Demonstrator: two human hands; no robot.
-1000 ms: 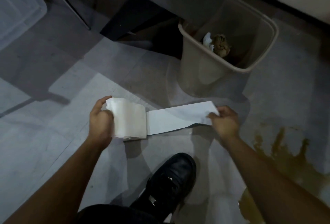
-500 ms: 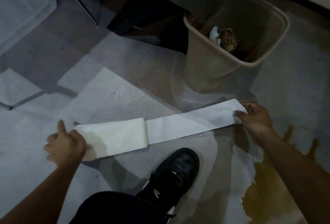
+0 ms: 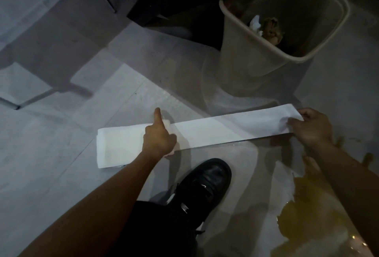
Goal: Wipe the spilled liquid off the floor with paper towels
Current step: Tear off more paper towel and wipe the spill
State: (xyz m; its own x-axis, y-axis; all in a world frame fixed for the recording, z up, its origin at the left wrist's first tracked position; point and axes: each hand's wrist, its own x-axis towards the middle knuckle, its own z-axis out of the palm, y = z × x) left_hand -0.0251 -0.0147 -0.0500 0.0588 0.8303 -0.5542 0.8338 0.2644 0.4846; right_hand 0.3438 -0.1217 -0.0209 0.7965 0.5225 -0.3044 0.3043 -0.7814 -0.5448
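No words, numbers, labels or signs can be read anywhere. The only mark is a small pale swoosh-shaped logo on the side of the black shoe, near the middle of the view; it carries no letters, and its brand name cannot be read.

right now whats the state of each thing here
paper towel roll: partly unrolled
paper towel strip: stretched out, not yet torn off
left hand: gripping the roll
right hand: pinching the strip's end
spill: unwiped
bin: open, crumpled paper inside
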